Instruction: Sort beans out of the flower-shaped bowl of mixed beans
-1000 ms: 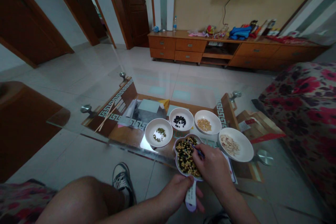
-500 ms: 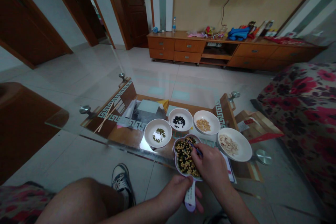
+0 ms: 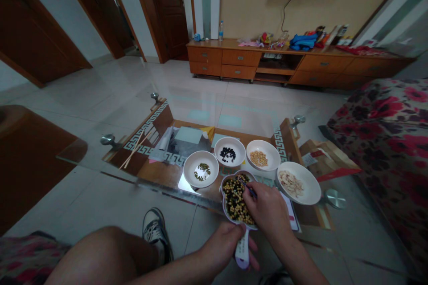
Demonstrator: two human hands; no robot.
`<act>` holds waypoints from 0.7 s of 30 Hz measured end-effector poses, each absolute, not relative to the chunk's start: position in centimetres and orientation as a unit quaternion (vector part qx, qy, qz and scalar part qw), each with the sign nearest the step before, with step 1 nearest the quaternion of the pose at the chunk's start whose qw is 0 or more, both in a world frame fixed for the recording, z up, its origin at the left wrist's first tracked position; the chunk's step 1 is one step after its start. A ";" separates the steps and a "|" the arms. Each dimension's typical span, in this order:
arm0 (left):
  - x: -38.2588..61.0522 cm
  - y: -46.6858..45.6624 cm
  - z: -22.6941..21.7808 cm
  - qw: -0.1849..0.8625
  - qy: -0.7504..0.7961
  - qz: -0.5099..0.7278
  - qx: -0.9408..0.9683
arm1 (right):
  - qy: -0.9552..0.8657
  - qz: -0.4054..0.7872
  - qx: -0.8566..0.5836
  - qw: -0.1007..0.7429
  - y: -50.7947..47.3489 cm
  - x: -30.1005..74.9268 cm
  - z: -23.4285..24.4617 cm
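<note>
My left hand (image 3: pixel 227 242) is closed round the handle of a pale purple scalloped dish (image 3: pixel 223 200), thumb on top. Mixed beans (image 3: pixel 238 200), yellow, green and dark, fill the dish. Over its right side, my right hand (image 3: pixel 267 202) pinches dark tweezers (image 3: pixel 248 187), whose tips reach into the beans. Beyond the dish stand white bowls: one with green beans (image 3: pixel 202 172), one with black beans (image 3: pixel 228 154), one with yellow soybeans (image 3: pixel 258 158). To the right, another white bowl holds pale flat slices or seeds (image 3: pixel 290 183).
The bowls rest on a glass-topped table (image 3: pixel 160 187). Wooden chopsticks (image 3: pixel 133 151) lie at its left. A paper bag (image 3: pixel 329 158) stands to the right, near a flowered sofa cover (image 3: pixel 384 129). Farther off is a low wooden cabinet (image 3: pixel 239 59).
Almost nothing differs. The view has shifted very slightly, and both hands keep their places on the dish handle and the tweezers.
</note>
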State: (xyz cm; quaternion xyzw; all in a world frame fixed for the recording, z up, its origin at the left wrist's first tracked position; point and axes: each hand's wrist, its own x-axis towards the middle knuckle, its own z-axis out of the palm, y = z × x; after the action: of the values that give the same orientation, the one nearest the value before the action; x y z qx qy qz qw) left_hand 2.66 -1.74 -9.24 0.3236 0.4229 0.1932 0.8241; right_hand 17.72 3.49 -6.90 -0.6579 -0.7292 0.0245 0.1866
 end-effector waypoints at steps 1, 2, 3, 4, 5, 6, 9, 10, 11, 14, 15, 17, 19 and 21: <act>2.7 -1.7 -9.3 0.826 0.421 0.194 0.323 | -0.730 0.026 -0.658 0.184 3.5 17.7 -6.9; 2.7 -1.8 -9.3 0.827 0.418 0.193 0.321 | -0.730 0.027 -0.658 0.183 3.5 17.7 -7.0; 2.7 -1.8 -9.4 0.829 0.416 0.194 0.320 | -0.731 0.026 -0.657 0.183 3.5 17.7 -7.0; 2.6 -1.8 -9.5 0.829 0.414 0.195 0.320 | -0.732 0.024 -0.656 0.183 3.5 17.8 -7.0; 2.6 -1.7 -9.6 0.830 0.413 0.196 0.320 | -0.733 0.021 -0.654 0.184 3.5 17.8 -7.0; 2.6 -1.7 -9.6 0.829 0.412 0.198 0.322 | -0.734 0.017 -0.652 0.186 3.5 17.8 -7.0; 2.5 -1.7 -9.6 0.827 0.411 0.201 0.326 | -0.734 0.016 -0.651 0.193 3.5 17.8 -6.9; 2.5 -1.7 -9.5 0.827 0.412 0.201 0.327 | -0.732 0.017 -0.652 0.195 3.5 17.8 -6.8; 2.4 -1.7 -9.4 0.827 0.411 0.200 0.327 | -0.731 0.016 -0.653 0.196 3.5 17.8 -6.7; 2.4 -1.8 -9.2 0.826 0.413 0.196 0.329 | -0.730 0.003 -0.654 0.198 3.5 17.8 -6.4; 2.5 -1.8 -9.2 0.826 0.414 0.194 0.329 | -0.731 -0.002 -0.653 0.198 3.5 17.7 -6.4; 2.5 -1.8 -9.3 0.826 0.417 0.191 0.329 | -0.731 -0.008 -0.653 0.199 3.4 17.7 -6.3; 2.6 -1.8 -9.4 0.825 0.417 0.191 0.330 | -0.729 -0.013 -0.654 0.201 3.4 17.7 -6.3; 2.6 -1.8 -9.6 0.827 0.414 0.193 0.329 | -0.729 -0.017 -0.655 0.201 3.4 17.7 -6.3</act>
State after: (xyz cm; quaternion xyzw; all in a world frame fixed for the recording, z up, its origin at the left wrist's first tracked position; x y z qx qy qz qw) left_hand 2.55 -1.77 -9.57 0.3293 0.4136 0.1932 0.8266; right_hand 17.68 3.39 -6.32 -0.6546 -0.7286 -0.0167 0.2009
